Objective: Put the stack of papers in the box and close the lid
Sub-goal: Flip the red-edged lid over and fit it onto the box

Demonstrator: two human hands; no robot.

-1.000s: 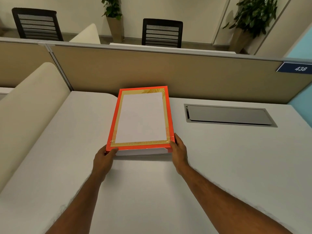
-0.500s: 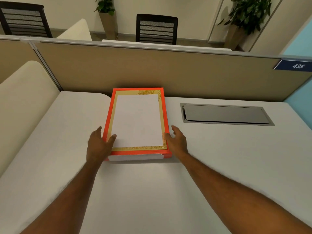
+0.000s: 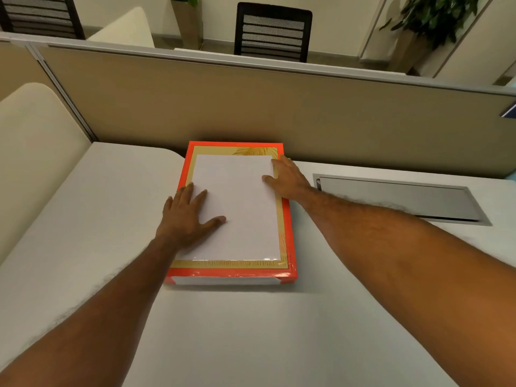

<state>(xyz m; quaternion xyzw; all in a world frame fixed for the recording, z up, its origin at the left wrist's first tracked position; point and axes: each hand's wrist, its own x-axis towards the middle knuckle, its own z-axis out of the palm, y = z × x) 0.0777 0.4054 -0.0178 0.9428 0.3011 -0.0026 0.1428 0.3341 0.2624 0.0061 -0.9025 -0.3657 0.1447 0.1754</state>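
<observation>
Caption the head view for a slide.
Both hands, left hand and right hand, rest flat on white paper atop an orange box.

A single wide-angle head camera looked forward and steeply down, close over the white desk [image 3: 251,331]. Both forearms entered from the bottom corners of the frame; the beige partition panel [image 3: 279,107] crossed the upper part, lines bowing outward.
</observation>
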